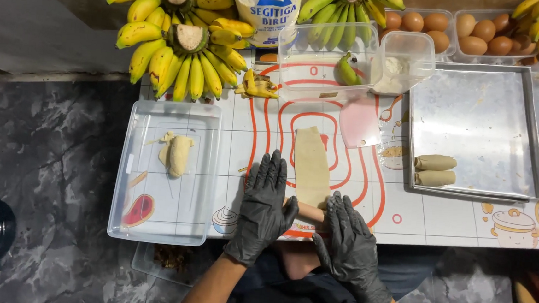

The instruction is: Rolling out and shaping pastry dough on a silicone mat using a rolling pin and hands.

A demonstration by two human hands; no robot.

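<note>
dough strip (pixel 311 164) lengthwise away from body

Banana bunches (pixel 176 44), eggs (pixel 430 22) and a metal tray (pixel 474 115) sit behind.

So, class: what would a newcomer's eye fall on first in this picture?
Probably the two black-gloved hands at the near table edge, left hand and right hand, resting on the rolled end of a pale dough strip. Next, the yellow banana bunches at the far left, and two finished rolls on the metal tray to the right.
</note>
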